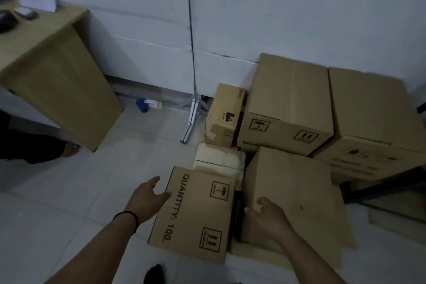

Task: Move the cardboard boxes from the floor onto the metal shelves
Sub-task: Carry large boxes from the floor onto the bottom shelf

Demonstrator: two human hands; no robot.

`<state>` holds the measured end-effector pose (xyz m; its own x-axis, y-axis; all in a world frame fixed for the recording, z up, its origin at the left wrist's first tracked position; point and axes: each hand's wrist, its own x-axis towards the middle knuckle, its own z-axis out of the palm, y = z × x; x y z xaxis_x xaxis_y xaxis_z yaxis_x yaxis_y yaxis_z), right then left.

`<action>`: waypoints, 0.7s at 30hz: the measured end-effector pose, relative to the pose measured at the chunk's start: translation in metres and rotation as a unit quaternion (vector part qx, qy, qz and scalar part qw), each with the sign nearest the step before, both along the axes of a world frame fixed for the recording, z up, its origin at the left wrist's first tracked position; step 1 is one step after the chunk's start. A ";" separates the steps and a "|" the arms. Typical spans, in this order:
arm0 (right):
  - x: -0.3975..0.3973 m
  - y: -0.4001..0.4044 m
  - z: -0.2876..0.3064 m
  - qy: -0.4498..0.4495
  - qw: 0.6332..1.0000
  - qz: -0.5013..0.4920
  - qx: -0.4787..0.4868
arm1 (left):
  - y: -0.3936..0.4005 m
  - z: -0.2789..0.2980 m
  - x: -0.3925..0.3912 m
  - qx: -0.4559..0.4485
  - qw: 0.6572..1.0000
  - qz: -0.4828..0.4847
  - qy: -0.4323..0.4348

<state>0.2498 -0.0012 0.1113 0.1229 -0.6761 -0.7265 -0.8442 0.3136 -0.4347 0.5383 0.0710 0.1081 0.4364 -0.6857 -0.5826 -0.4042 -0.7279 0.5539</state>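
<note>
I read "QUANTITY: 100" printed in black on the nearest cardboard box (pixel 192 214), beside handling pictograms. A larger box behind (pixel 283 136) shows only "QUAN", the rest hidden.

Dim, bluish, soft, edge-warped wide-angle

matt cardboard boxes (pixel 193 212), smooth tiled floor (pixel 69 191)

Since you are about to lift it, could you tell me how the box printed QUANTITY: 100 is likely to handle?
The QUANTITY: 100 box looks like stiff cardboard with flat faces, so it should probably keep its shape. Its handling symbols suggest contents needing care, perhaps upright. The left hand is at its left edge and the right hand near the neighbouring box; two hands seem wise, as its weight cannot be judged.
</note>
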 end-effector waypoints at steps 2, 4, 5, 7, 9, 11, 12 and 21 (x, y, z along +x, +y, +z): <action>0.014 0.006 -0.008 0.015 1.000 -0.025 -0.002 | -0.004 -0.016 0.018 0.008 1.000 -0.020 0.015; 0.032 0.012 -0.023 0.025 0.998 -0.053 -0.003 | -0.005 -0.035 0.039 0.017 0.999 -0.034 0.032; 0.040 0.015 -0.032 0.025 0.997 -0.069 0.002 | -0.005 -0.044 0.047 0.023 0.998 -0.040 0.037; 0.055 0.022 -0.055 0.020 0.996 -0.090 0.008 | -0.003 -0.065 0.061 0.044 0.997 -0.051 0.047; 0.069 0.027 -0.074 0.021 0.995 -0.099 0.013 | -0.001 -0.086 0.070 0.066 0.994 -0.053 0.064; 0.079 0.028 -0.091 0.021 0.993 -0.114 0.025 | -0.001 -0.108 0.074 0.079 0.992 -0.045 0.088; 0.082 0.027 -0.100 0.021 0.992 -0.117 0.028 | -0.001 -0.119 0.075 0.086 0.991 -0.042 0.098; 0.081 0.016 -0.215 0.007 0.979 -0.194 0.059 | -0.017 -0.221 0.069 0.102 0.989 -0.036 0.105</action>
